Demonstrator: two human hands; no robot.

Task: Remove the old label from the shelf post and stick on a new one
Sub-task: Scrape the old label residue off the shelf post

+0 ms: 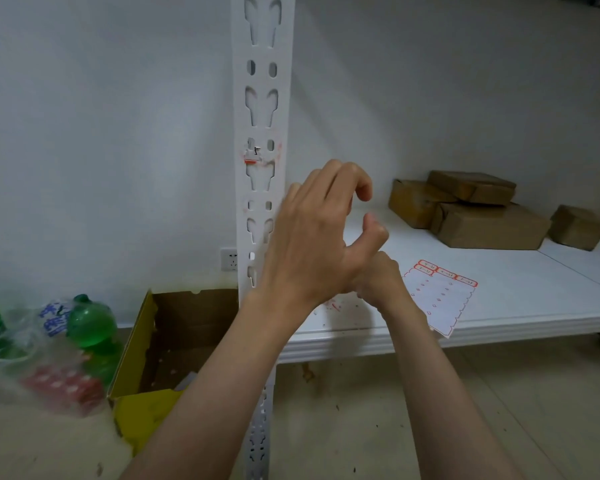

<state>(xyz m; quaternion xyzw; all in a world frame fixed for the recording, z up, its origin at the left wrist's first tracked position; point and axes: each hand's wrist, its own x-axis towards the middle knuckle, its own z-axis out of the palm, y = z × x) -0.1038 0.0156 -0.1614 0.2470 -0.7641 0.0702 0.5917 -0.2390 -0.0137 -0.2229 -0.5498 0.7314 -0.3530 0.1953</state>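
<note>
A torn scrap of the old label [253,154] is being left on the post [262,109], above the shelf. The left hand [312,244] is being held in front of the post with curled fingers apart and nothing gripped. The right hand [378,282] is being hidden behind it; its grip cannot be told, perhaps rubbing off residue. The label sheet [440,299] is being kept at the shelf's [534,306] front edge, within reach. Open room is being left between hands and boxes [471,209].
</note>
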